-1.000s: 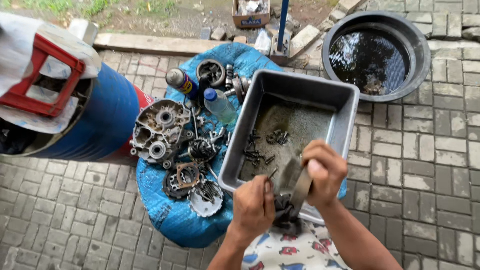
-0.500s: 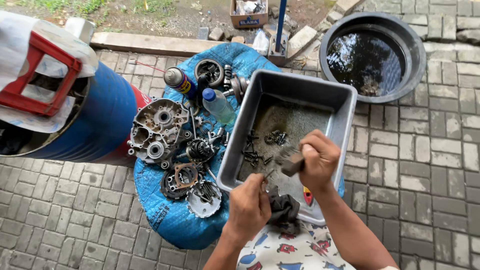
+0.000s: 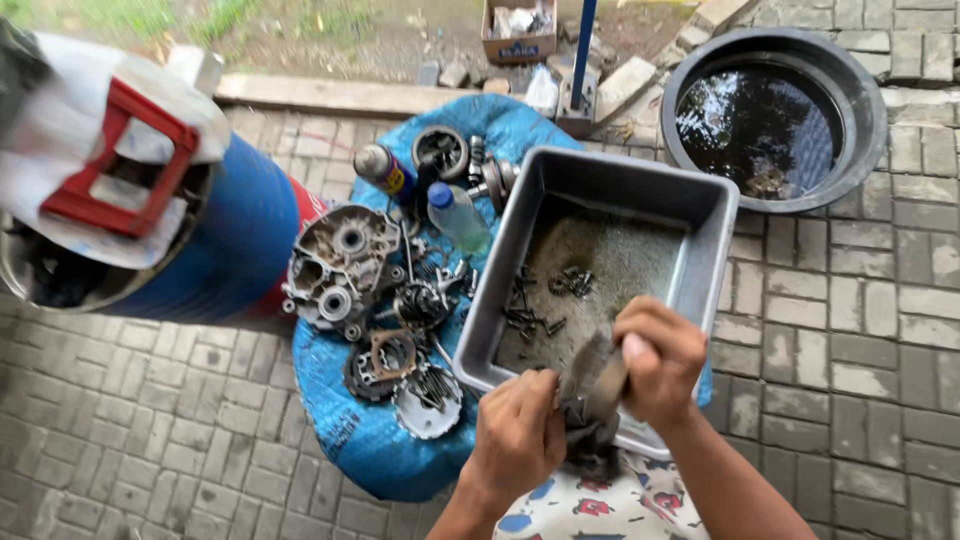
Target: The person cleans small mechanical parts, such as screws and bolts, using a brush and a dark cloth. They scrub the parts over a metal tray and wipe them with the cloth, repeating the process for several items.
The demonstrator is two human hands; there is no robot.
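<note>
My left hand [image 3: 518,433] grips a dark greasy rag [image 3: 590,440] at the near rim of a grey metal tray [image 3: 560,185]. My right hand [image 3: 655,360] is closed on a flat grey metal part [image 3: 592,378] that is pressed into the rag. Inside the tray lie several small bolts [image 3: 535,305] on a gritty wet bottom. Both hands meet over the tray's near edge.
A blue sheet [image 3: 370,440] under the tray carries an engine casing [image 3: 335,265], gears, a round cover [image 3: 425,400], a spray can [image 3: 380,168] and a plastic bottle [image 3: 455,215]. A blue drum [image 3: 230,240] stands left. A black tub of water [image 3: 770,115] sits at the far right on brick paving.
My right hand lifted the metal part into the tray, then brought it back down to the rag. My left hand stayed on the rag at the tray's near rim.
</note>
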